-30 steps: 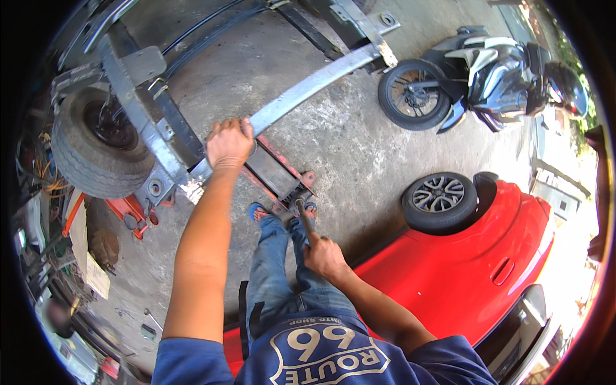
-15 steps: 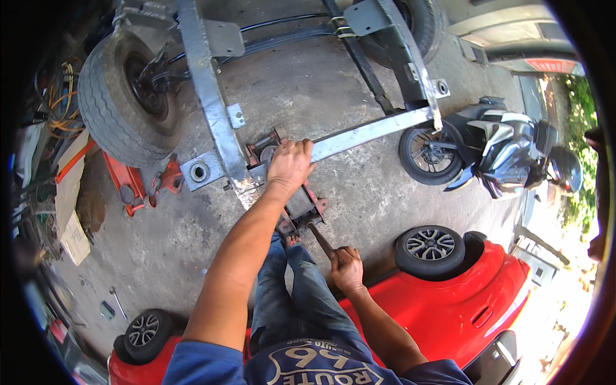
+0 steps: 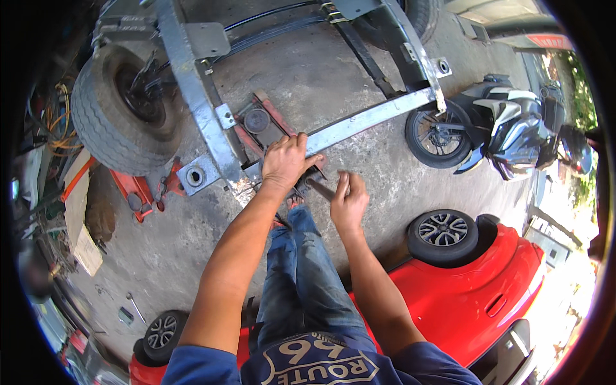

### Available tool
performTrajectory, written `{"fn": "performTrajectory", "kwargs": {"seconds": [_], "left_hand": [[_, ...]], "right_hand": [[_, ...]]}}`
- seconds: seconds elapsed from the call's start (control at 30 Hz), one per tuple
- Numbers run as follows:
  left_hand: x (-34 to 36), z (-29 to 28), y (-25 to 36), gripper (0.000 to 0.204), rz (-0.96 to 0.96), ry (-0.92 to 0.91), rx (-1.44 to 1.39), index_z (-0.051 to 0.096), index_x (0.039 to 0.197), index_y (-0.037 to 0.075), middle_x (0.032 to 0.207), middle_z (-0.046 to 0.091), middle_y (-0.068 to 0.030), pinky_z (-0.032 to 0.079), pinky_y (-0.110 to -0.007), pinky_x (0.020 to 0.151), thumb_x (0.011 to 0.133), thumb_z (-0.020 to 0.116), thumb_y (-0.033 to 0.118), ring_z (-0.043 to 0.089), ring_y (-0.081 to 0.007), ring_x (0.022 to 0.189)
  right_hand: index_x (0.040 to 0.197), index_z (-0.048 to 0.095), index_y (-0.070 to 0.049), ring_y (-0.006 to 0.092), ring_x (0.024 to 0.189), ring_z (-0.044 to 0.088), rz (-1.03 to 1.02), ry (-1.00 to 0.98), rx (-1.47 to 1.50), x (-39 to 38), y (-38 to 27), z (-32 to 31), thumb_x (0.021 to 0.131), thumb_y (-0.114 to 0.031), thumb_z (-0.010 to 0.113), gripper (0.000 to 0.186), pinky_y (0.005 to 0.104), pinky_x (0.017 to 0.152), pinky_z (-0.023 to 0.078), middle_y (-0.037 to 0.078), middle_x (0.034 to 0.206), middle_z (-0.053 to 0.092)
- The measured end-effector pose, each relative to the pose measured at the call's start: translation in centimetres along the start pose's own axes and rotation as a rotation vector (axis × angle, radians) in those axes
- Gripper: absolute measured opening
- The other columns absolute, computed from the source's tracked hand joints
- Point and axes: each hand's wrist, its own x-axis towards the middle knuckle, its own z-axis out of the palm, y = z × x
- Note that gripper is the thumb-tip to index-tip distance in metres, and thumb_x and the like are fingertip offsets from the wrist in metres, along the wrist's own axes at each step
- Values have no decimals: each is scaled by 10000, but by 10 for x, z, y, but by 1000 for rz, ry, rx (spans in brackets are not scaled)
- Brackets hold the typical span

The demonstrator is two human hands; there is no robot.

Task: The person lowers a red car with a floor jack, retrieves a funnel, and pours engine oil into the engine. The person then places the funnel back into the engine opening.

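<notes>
Crossbar [image 3: 369, 124] of the grey metal frame [image 3: 196, 96] sits under my left hand [image 3: 285, 163], its 4 fingers draped together, thumb spread; whether they grip, I cannot tell. Just beyond those fingertips I see the red floor jack [image 3: 277, 116] with its round saddle [image 3: 257, 120]. Right of that thumb, my right hand [image 3: 351, 200] curls its fingers around the jack's handle [image 3: 321, 188]. 1 motorcycle [image 3: 507, 128] stands well right of both hands' fingers.

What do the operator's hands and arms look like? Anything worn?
Left hand and right hand: bare, no gloves or wristwear visible. Short navy sleeves leave the forearms uncovered; navy T-shirt has a pale shield-shaped print.
</notes>
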Motion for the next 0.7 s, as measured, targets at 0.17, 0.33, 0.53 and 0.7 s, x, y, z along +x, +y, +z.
{"fn": "performTrajectory", "kwargs": {"seconds": [0.17,0.33,0.53,0.7], "left_hand": [[3,-4,5,427,-62,50,-80,596,1184,54,887,716,-155,557,-447,748,997,549,435,683,-330,862],[5,-4,7,361,-83,34,-28,615,1065,70,857,705,-156,551,-462,745,1020,504,411,670,-334,852],[7,-3,6,319,-108,13,2,616,947,87,832,696,-126,548,-441,740,1021,505,376,665,-314,848],[5,1,8,295,-128,37,41,639,928,95,814,692,-97,537,-427,742,1011,527,355,663,-283,831]], "right_hand": [[942,653,19,409,837,640,384,333,-65,76,55,-23,1014,-194,506,269,465,787,489,222,855,671],[951,672,14,362,802,686,558,251,-85,123,120,-50,1020,-244,435,357,434,718,544,204,908,709],[900,673,1,312,652,681,732,396,253,191,150,-53,993,-282,442,377,430,430,569,164,798,667],[1032,637,-19,266,670,639,935,459,533,237,189,-65,1034,-427,392,476,416,441,556,127,854,614]]}}
